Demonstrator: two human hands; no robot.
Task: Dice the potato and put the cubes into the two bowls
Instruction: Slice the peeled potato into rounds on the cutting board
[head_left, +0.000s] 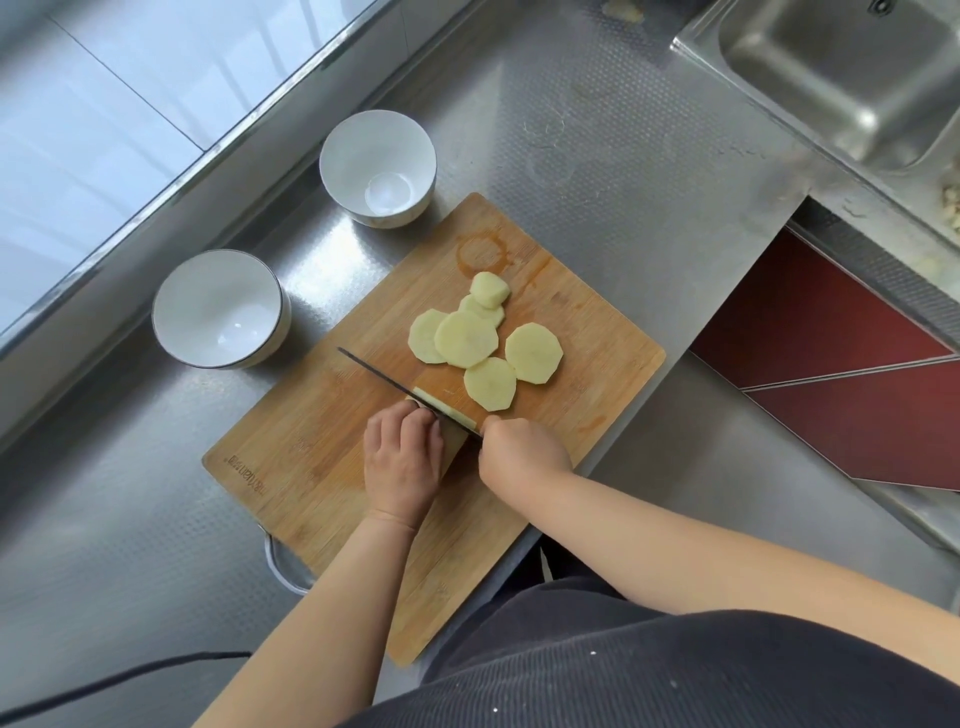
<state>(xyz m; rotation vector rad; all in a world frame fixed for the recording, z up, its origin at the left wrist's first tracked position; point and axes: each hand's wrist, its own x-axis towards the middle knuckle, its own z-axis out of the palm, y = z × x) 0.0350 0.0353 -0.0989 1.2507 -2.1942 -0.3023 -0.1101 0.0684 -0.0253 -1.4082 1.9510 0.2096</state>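
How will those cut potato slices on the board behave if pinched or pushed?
The potato slices look rigid and flat, so probably stiff and unlikely to roll. Their cut faces look moist, so likely slippery to pinch. Several overlap on the cutting board, so pushing one will probably drag its neighbours along.

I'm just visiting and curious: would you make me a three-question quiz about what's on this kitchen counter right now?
1. True or false: both white bowls, the near one and the far one, already hold potato cubes.
2. Which hand grips the knife: A) the left hand or B) the right hand?
3. Fill in: the round potato slices lie on the wooden ____.

Key: 1. False, both bowls are empty. 2. B; the left hand holds the uncut potato piece, fingers curled on it. 3. Cutting board.
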